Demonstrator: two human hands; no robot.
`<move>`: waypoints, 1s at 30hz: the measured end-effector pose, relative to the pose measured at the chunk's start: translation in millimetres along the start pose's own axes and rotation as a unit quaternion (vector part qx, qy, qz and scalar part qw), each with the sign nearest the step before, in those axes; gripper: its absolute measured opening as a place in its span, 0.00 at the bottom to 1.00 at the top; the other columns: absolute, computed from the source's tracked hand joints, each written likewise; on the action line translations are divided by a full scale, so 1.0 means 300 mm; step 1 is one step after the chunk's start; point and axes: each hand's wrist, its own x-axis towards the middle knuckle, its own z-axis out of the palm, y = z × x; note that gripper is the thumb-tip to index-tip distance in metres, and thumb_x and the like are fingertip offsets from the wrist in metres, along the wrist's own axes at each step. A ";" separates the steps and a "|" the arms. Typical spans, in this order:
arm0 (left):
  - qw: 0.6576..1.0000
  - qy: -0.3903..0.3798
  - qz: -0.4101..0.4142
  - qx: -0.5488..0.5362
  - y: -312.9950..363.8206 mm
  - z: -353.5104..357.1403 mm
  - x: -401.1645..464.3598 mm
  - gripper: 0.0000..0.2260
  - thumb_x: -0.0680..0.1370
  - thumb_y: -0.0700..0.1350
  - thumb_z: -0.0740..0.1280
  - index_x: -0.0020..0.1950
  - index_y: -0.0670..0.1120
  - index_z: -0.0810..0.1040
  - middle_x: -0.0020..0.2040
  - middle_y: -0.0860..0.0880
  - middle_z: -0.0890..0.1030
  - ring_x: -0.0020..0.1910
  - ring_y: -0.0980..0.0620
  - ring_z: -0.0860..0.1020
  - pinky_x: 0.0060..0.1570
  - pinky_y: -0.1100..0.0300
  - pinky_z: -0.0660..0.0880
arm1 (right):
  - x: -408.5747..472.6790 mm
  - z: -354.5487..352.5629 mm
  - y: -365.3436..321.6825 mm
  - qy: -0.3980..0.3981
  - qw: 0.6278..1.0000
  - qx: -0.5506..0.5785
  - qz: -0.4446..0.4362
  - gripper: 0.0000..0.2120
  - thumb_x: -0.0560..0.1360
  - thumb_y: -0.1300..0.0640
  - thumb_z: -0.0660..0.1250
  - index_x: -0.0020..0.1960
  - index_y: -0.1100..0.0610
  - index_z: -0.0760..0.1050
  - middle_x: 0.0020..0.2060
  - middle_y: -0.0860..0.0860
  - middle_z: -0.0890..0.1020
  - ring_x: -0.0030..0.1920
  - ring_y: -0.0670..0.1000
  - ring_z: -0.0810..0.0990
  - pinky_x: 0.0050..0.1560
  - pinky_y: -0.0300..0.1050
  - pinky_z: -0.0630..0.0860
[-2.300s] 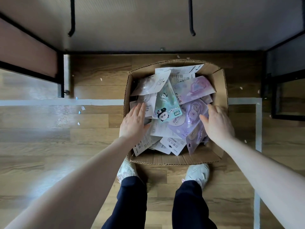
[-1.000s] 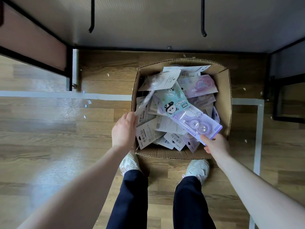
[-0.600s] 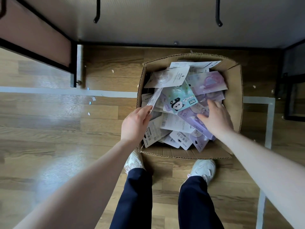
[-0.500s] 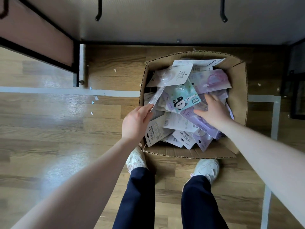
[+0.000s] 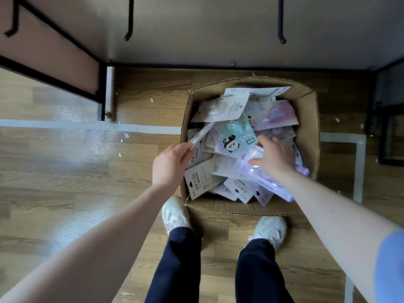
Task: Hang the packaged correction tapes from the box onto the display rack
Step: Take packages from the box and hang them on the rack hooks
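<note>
An open cardboard box (image 5: 306,119) on the floor holds several packaged correction tapes, with a teal panda pack (image 5: 237,138) on top. My left hand (image 5: 170,165) is at the box's left wall and pinches the lower end of a clear pack (image 5: 200,135) that is seen edge-on. My right hand (image 5: 274,156) lies palm down over the pile, its fingers spread beside the panda pack. A purple pack (image 5: 269,185) lies under its palm and wrist. The display rack's black hooks (image 5: 282,33) stick out bare above the box.
The rack's grey back panel (image 5: 196,29) and black frame (image 5: 100,88) stand just behind the box. A dark shelf unit (image 5: 391,132) is at the right. White tape lines (image 5: 87,125) and small paper scraps mark the wooden floor. My feet (image 5: 175,213) touch the box's near flap.
My right hand had lifted the purple pack, then lowered it onto the pile and slid forward over it. My left hand moved from the box wall to pinch the clear pack's end.
</note>
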 end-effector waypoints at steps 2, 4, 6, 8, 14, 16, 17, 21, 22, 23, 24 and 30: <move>1.000 0.001 0.001 -0.005 0.012 -0.013 -0.002 0.06 0.77 0.46 0.66 0.47 0.45 0.80 0.37 0.53 0.74 0.35 0.52 0.70 0.31 0.60 0.60 | -0.019 -0.015 0.013 0.000 0.997 0.076 -0.007 0.16 0.68 0.53 0.74 0.49 0.57 0.71 0.46 0.55 0.77 0.47 0.56 0.74 0.38 0.45 0.61; 1.000 -0.001 0.009 0.001 0.025 -0.030 -0.005 0.06 0.77 0.46 0.67 0.45 0.45 0.80 0.36 0.53 0.74 0.35 0.51 0.71 0.32 0.60 0.60 | -0.035 -0.033 0.030 -0.014 0.989 0.149 0.015 0.12 0.69 0.56 0.73 0.44 0.56 0.70 0.40 0.52 0.75 0.41 0.55 0.72 0.36 0.46 0.61; 1.000 -0.002 0.017 0.004 0.042 -0.052 -0.009 0.06 0.76 0.46 0.68 0.42 0.45 0.79 0.35 0.53 0.72 0.33 0.50 0.70 0.31 0.60 0.59 | -0.050 -0.052 0.046 -0.028 0.984 0.174 0.030 0.12 0.69 0.57 0.71 0.40 0.52 0.67 0.35 0.49 0.73 0.39 0.55 0.71 0.35 0.47 0.64; 1.000 0.001 0.031 -0.006 0.067 -0.079 -0.016 0.06 0.76 0.46 0.68 0.42 0.45 0.81 0.34 0.53 0.71 0.33 0.51 0.69 0.29 0.61 0.58 | -0.066 -0.078 0.058 -0.027 0.985 0.167 0.036 0.09 0.70 0.58 0.69 0.46 0.51 0.70 0.38 0.49 0.75 0.39 0.56 0.73 0.38 0.48 0.71; 0.997 -0.059 0.050 -0.003 0.158 -0.177 -0.033 0.10 0.77 0.48 0.66 0.39 0.44 0.76 0.35 0.52 0.70 0.35 0.49 0.68 0.32 0.58 0.58 | -0.125 -0.213 0.043 0.013 0.988 0.145 0.044 0.14 0.75 0.54 0.63 0.60 0.51 0.75 0.47 0.54 0.81 0.45 0.59 0.77 0.44 0.50 0.74; 0.996 -0.073 0.055 -0.009 0.190 -0.222 -0.032 0.12 0.77 0.48 0.66 0.36 0.45 0.70 0.32 0.52 0.68 0.35 0.47 0.68 0.33 0.57 0.59 | -0.155 -0.281 0.028 0.038 0.989 0.135 0.047 0.12 0.76 0.54 0.62 0.56 0.58 0.76 0.43 0.57 0.80 0.43 0.60 0.76 0.41 0.50 0.74; 0.995 -0.078 0.057 -0.013 0.207 -0.247 -0.031 0.12 0.77 0.48 0.66 0.36 0.45 0.69 0.32 0.52 0.68 0.35 0.46 0.69 0.33 0.56 0.60 | -0.173 -0.319 0.017 0.052 0.989 0.129 0.045 0.12 0.76 0.54 0.62 0.55 0.59 0.77 0.41 0.58 0.79 0.42 0.60 0.76 0.39 0.49 0.73; 0.994 -0.080 0.071 -0.012 0.279 -0.370 -0.031 0.12 0.78 0.48 0.65 0.41 0.41 0.75 0.34 0.52 0.70 0.37 0.47 0.71 0.34 0.55 0.66 | -0.247 -0.464 -0.023 0.104 0.985 0.139 0.024 0.11 0.77 0.56 0.62 0.56 0.56 0.78 0.44 0.55 0.82 0.44 0.57 0.78 0.39 0.46 0.73; 0.994 -0.074 0.076 -0.009 0.297 -0.406 -0.032 0.11 0.78 0.48 0.64 0.40 0.42 0.74 0.33 0.53 0.69 0.36 0.48 0.70 0.32 0.56 0.64 | -0.268 -0.502 -0.034 0.118 0.982 0.144 0.020 0.12 0.77 0.55 0.63 0.59 0.55 0.77 0.48 0.55 0.82 0.46 0.57 0.78 0.39 0.45 0.74; 0.994 -0.067 0.080 -0.005 0.315 -0.444 -0.033 0.11 0.78 0.49 0.64 0.40 0.43 0.74 0.33 0.54 0.68 0.36 0.49 0.69 0.31 0.57 0.62 | -0.291 -0.541 -0.044 0.130 0.981 0.145 0.017 0.14 0.77 0.55 0.63 0.62 0.54 0.75 0.50 0.54 0.82 0.45 0.56 0.79 0.39 0.43 0.74; 0.995 -0.059 0.085 0.001 0.334 -0.484 -0.036 0.10 0.78 0.49 0.64 0.40 0.44 0.74 0.33 0.54 0.69 0.35 0.50 0.69 0.31 0.58 0.61 | -0.315 -0.581 -0.052 0.140 0.980 0.144 0.012 0.14 0.77 0.55 0.63 0.63 0.52 0.74 0.49 0.54 0.82 0.43 0.56 0.78 0.36 0.42 0.72; 0.994 -0.021 0.110 0.016 0.455 -0.739 -0.076 0.10 0.79 0.49 0.63 0.48 0.45 0.79 0.40 0.52 0.76 0.39 0.52 0.71 0.33 0.59 0.64 | -0.476 -0.826 -0.104 0.165 0.974 0.154 -0.006 0.07 0.79 0.54 0.59 0.54 0.50 0.74 0.42 0.54 0.81 0.39 0.57 0.77 0.35 0.47 0.71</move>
